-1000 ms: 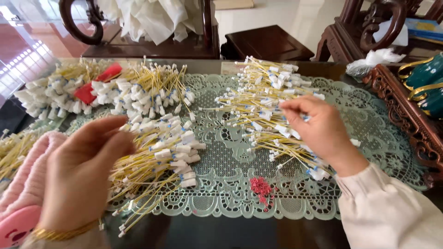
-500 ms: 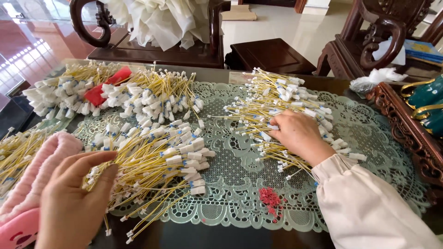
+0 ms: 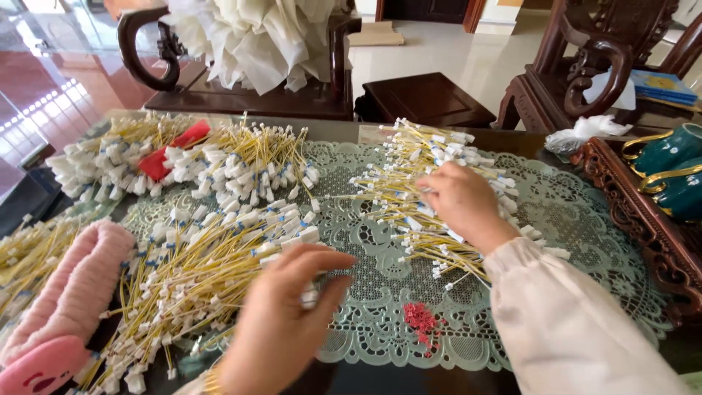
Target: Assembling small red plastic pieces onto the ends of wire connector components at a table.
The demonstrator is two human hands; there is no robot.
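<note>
On lace mat (image 3: 563, 219) | left hand (image 3: 281, 322) gripping yellow wires (image 3: 212, 256) | right hand (image 3: 464, 205) curled on wire pile (image 3: 424, 168) | tray (image 3: 629, 205): teal cups (image 3: 669, 164)

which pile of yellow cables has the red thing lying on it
The far-left pile at the table's back edge: a red strip lies across it. The other piles carry none.

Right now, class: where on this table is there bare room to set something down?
Bare lace mat between the left hand and right hand. More lies right of the loose cable pile, toward the carved tray. The left cable heaps are crowded.
</note>
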